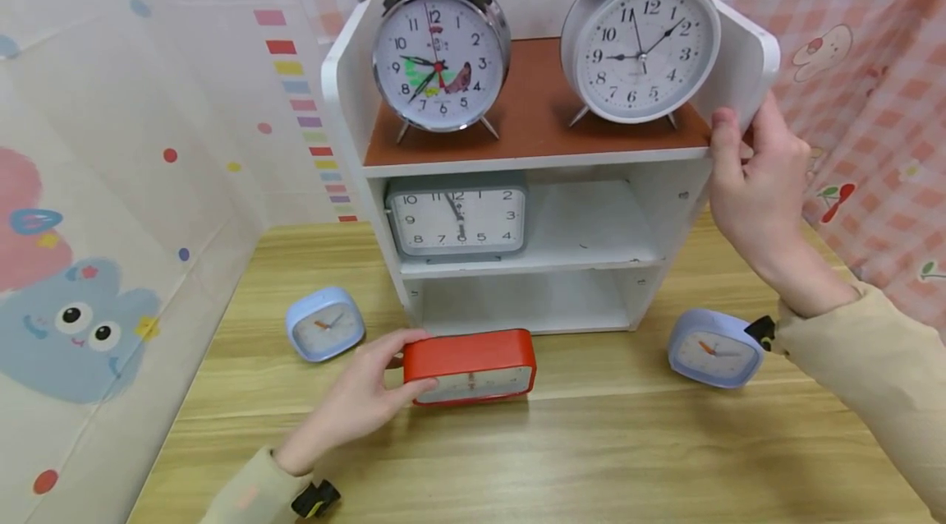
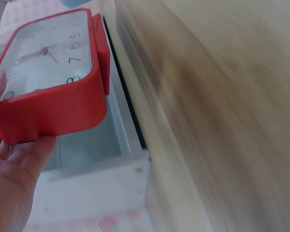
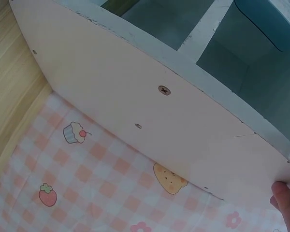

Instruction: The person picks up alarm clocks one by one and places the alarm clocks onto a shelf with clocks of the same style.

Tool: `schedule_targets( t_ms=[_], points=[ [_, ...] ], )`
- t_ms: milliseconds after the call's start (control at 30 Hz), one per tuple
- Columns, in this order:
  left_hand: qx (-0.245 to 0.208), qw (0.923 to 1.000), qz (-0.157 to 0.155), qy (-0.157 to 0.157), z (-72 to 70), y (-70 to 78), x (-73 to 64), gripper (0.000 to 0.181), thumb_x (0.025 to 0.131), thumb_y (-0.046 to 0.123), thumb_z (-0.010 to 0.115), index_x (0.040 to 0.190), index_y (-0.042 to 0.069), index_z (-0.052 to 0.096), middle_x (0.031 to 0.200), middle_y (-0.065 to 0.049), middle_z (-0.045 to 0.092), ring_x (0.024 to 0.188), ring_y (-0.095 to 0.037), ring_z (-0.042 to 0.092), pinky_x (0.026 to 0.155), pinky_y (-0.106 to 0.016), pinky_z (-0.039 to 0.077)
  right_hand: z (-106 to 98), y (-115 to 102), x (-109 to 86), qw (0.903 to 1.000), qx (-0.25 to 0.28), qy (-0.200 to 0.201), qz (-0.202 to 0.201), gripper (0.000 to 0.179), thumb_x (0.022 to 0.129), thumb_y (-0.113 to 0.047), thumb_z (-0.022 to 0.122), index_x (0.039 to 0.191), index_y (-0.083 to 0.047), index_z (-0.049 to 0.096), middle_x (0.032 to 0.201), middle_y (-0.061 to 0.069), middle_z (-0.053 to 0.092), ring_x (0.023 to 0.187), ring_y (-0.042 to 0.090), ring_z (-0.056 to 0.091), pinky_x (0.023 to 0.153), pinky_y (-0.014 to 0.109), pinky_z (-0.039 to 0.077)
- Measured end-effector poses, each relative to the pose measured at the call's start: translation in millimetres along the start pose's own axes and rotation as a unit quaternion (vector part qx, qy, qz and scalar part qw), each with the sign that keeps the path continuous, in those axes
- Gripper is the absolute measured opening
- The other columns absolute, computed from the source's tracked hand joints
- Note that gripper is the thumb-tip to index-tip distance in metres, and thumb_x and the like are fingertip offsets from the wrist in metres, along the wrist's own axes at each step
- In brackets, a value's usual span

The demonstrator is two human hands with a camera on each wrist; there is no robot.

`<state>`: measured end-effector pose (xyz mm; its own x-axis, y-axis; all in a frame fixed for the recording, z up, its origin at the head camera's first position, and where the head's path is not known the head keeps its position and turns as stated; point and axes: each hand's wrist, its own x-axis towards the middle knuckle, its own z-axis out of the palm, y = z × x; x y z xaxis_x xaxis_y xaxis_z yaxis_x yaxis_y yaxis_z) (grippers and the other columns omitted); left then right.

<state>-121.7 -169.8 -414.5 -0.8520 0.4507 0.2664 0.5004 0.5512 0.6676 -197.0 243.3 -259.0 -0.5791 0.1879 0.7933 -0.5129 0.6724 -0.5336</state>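
A red rectangular alarm clock is held by my left hand at its left end, in front of the bottom compartment of a white shelf. The left wrist view shows the fingers against the end of the red clock and a fingertip at its face edge. My right hand grips the right side panel of the shelf near its upper front edge. Only part of the right hand shows in the right wrist view, at the panel's edge.
A silver twin-bell clock and a white twin-bell clock stand on the brown top board. On the middle shelf, at left, sits a grey rectangular clock. Small blue clocks stand on the wooden table, one left, one right.
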Motion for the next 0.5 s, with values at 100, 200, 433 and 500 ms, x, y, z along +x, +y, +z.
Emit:
schedule_targets(
  t_ms=[100, 200, 433, 500],
  points=[
    [-0.002, 0.9999, 0.008, 0.007, 5.2, 6.7, 5.1, 0.049, 0.086, 0.013, 0.087, 0.131, 0.009, 0.067, 0.119, -0.004, 0.076, 0.104, -0.017, 0.072, 0.092, -0.035, 0.065, 0.1, 1.8, 0.1, 0.9999, -0.002, 0.001, -0.011, 0.038, 0.108, -0.028, 0.051, 0.135, -0.006, 0.067, 0.121, 0.028, 0.074, 0.096, -0.029, 0.056, 0.088, -0.001, 0.049],
    [-0.004, 0.9998, 0.017, 0.012, 9.3, 12.3, 9.7, 0.048, 0.087, 0.013, 0.087, 0.130, 0.010, 0.067, 0.119, -0.005, 0.076, 0.104, -0.017, 0.073, 0.092, -0.035, 0.065, 0.3, 2.5, 0.2, 0.9999, -0.001, 0.003, -0.014, 0.037, 0.108, -0.028, 0.051, 0.135, -0.008, 0.068, 0.121, 0.029, 0.074, 0.097, -0.029, 0.056, 0.088, -0.001, 0.048],
    [-0.017, 0.9994, 0.029, 0.011, 14.4, 27.0, 15.6, 0.050, 0.087, 0.013, 0.087, 0.132, 0.011, 0.066, 0.123, -0.004, 0.076, 0.105, -0.017, 0.073, 0.093, -0.035, 0.064, 0.3, 0.5, -0.8, 0.9999, 0.001, 0.007, -0.014, 0.037, 0.108, -0.029, 0.052, 0.134, -0.007, 0.068, 0.118, 0.030, 0.074, 0.093, -0.029, 0.056, 0.085, -0.002, 0.047],
    [-0.019, 0.9991, 0.034, 0.016, 15.4, 31.7, 17.6, 0.051, 0.087, 0.014, 0.087, 0.133, 0.012, 0.066, 0.123, -0.003, 0.075, 0.106, -0.017, 0.073, 0.094, -0.035, 0.064, 0.4, -0.1, -1.1, 0.9999, 0.001, 0.009, -0.014, 0.036, 0.108, -0.028, 0.052, 0.133, -0.007, 0.068, 0.115, 0.031, 0.074, 0.092, -0.028, 0.056, 0.084, -0.002, 0.046]
  ],
)
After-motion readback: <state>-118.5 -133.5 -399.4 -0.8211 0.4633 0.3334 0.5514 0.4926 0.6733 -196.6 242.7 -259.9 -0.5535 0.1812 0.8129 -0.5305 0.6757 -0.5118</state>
